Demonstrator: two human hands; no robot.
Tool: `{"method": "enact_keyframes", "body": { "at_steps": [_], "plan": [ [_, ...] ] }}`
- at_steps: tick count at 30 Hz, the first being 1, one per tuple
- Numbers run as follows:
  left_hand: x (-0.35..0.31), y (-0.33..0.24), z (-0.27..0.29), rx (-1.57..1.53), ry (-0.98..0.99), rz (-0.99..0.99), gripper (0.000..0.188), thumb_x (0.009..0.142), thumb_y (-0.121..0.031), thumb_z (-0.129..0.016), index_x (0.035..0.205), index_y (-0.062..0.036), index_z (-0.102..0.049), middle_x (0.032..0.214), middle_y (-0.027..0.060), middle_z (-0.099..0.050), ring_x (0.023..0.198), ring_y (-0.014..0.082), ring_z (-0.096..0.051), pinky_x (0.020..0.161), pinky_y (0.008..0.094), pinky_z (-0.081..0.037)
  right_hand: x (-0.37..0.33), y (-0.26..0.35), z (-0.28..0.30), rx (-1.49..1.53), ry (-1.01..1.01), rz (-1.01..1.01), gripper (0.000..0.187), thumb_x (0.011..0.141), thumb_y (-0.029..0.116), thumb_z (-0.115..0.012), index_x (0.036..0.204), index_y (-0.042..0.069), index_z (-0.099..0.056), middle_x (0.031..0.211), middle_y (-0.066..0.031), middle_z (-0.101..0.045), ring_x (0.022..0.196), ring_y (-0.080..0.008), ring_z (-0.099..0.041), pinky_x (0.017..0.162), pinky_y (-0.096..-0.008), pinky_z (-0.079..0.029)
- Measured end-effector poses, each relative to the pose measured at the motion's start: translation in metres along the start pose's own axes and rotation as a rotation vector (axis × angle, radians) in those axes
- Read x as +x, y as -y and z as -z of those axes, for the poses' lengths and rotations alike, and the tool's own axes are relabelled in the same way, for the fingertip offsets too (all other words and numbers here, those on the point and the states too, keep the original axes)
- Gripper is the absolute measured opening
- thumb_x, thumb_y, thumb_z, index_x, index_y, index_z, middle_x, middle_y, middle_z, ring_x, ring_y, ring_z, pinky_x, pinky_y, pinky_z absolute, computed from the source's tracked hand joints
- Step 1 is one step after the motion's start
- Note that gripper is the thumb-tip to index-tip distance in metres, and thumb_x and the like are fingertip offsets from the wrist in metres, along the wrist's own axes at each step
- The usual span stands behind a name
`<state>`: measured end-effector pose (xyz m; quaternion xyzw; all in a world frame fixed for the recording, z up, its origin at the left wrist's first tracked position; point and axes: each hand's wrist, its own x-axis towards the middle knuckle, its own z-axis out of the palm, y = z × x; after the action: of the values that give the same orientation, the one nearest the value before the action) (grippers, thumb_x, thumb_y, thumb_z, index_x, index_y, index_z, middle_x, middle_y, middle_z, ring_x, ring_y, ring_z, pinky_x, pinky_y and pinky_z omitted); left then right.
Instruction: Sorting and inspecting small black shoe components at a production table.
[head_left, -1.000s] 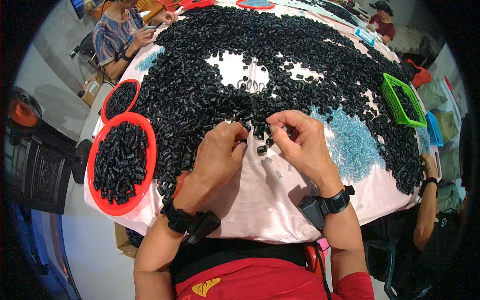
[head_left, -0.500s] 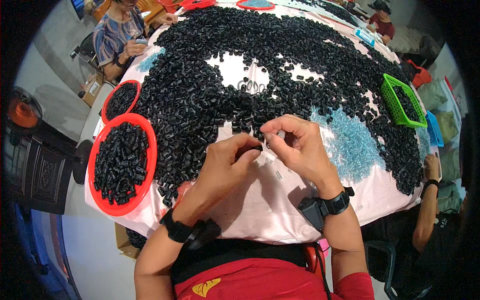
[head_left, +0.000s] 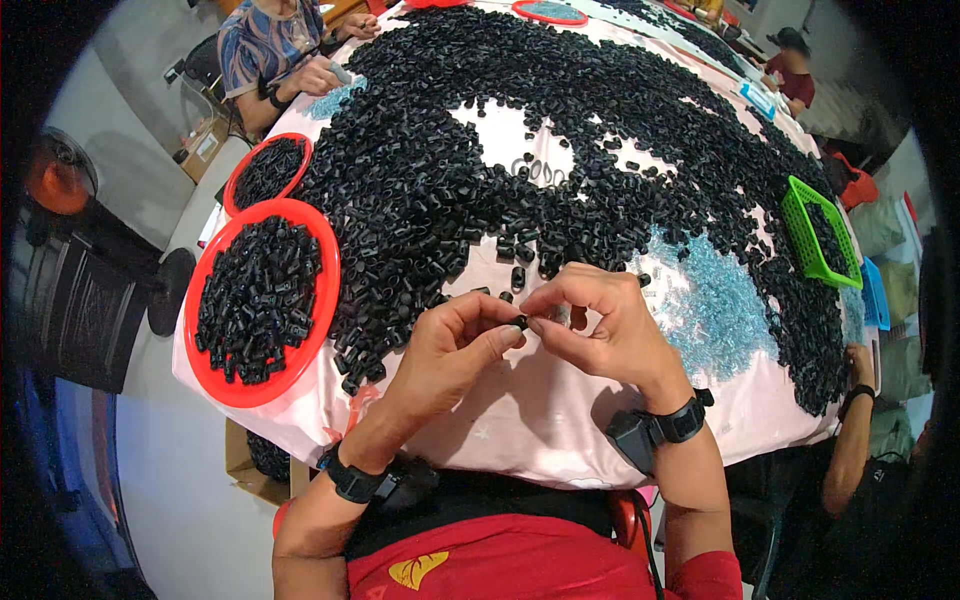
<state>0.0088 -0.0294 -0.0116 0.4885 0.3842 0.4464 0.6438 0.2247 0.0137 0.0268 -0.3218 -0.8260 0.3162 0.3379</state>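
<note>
Thumb and fingers of my left hand (head_left: 455, 345) pinch a small black plastic piece (head_left: 519, 322) above the near part of the table. My right hand (head_left: 600, 325) is closed in a pinch, its fingertips meeting the black piece. What lies between its tips is too small to make out; something pale shows within its curled fingers. Just beyond my hands spreads a large heap of loose black plastic pieces (head_left: 400, 180). To the right of my right hand lies a pile of small clear bluish pieces (head_left: 715, 305).
At the left stand a large red tray (head_left: 331, 300) and a smaller red tray (head_left: 233, 185), both holding black pieces. A green basket (head_left: 800, 225) and a blue container (head_left: 877, 300) are at the right. Co-workers sit around the pink-covered table (head_left: 480, 425); one person's hand (head_left: 860, 365) rests near the right edge.
My hands have come together; the right fingertips moved down to the black piece in my left hand, which now shows more clearly. The whole view has shifted slightly.
</note>
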Motion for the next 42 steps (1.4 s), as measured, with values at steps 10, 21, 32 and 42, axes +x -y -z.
{"method": "enact_keyframes", "body": {
  "at_steps": [10,21,32,42],
  "plan": [
    [-0.006,-0.004,0.001,-0.081,0.021,0.074,0.023,0.099,-0.015,-0.069,0.117,-0.0024,-0.066,0.101,0.0027,-0.072,0.089,0.0062,-0.066,0.075,0.0211,-0.051,0.002,0.001,-0.002,-0.009,-0.010,0.116,0.019,0.079,0.003,-0.069,0.097,0.005,-0.075,0.084,-0.0101,-0.071,0.077,-0.0234,-0.067,0.070,-0.0337,-0.053],
    [-0.012,-0.003,0.020,-0.290,-0.225,0.078,0.018,0.101,-0.010,-0.063,0.118,-0.0044,-0.062,0.113,0.0081,-0.072,0.097,0.0134,-0.071,0.069,0.0211,-0.056,0.004,-0.021,-0.013,-0.411,-0.129,0.075,0.023,0.083,0.002,-0.068,0.105,0.005,-0.074,0.103,-0.0127,-0.067,0.095,-0.0324,-0.062,0.079,-0.0394,-0.053],
    [-0.011,0.001,0.022,-0.163,-0.145,0.013,0.023,0.101,-0.013,-0.063,0.122,-0.0031,-0.064,0.120,0.0057,-0.069,0.103,0.0105,-0.067,0.092,0.0256,-0.055,0.010,-0.030,-0.012,-0.520,-0.131,0.070,0.025,0.085,0.002,-0.065,0.109,0.002,-0.071,0.106,-0.0126,-0.064,0.097,-0.0338,-0.057,0.085,-0.0421,-0.049],
    [-0.013,-0.010,0.022,-0.062,-0.203,0.078,0.022,0.102,-0.011,-0.062,0.122,-0.0028,-0.064,0.118,0.0063,-0.069,0.106,0.0124,-0.068,0.091,0.0272,-0.055,0.019,-0.030,-0.014,-0.528,-0.248,0.093,0.023,0.085,0.001,-0.065,0.107,0.002,-0.072,0.100,-0.0133,-0.064,0.094,-0.0328,-0.058,0.082,-0.0409,-0.048]
  ]
}}
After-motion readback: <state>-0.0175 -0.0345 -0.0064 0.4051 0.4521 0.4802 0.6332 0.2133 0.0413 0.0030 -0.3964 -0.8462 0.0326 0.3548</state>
